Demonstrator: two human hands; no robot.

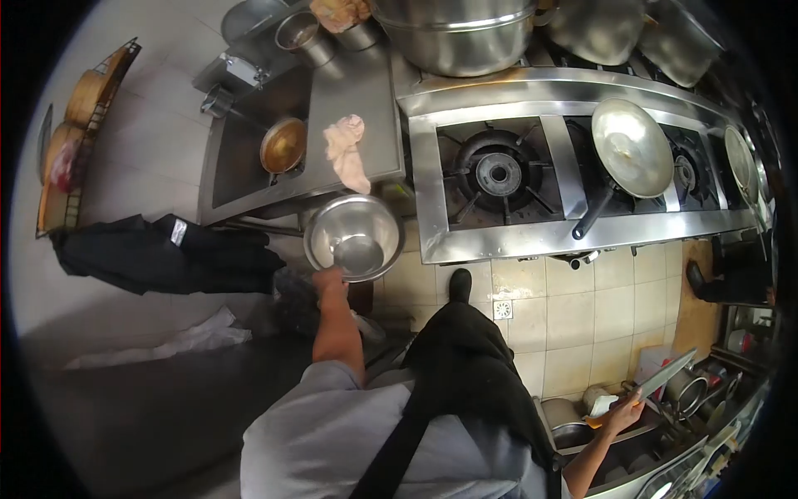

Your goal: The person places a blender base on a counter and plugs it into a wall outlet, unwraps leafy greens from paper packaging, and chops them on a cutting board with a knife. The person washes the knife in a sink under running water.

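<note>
My left hand (331,281) grips the near rim of a round stainless steel mixing bowl (392,241). The bowl is tilted toward the camera, and I see bare metal inside it. Low on the right, my right hand (623,414) is closed on the lower end of a flat grey panel (667,374), whose exact kind I cannot make out. Close to that hand are an orange-and-white item (600,407) and a metal pot (565,424). Part of the right fingers is hidden.
A pinkish cloth (347,150) lies on the steel counter (357,83) beside a sink with a brown-bottomed pan (283,145). A frying pan (632,145) rests on the stove (499,245). Large pots (457,41) stand behind. Another person's dark shoe (697,279) is at right.
</note>
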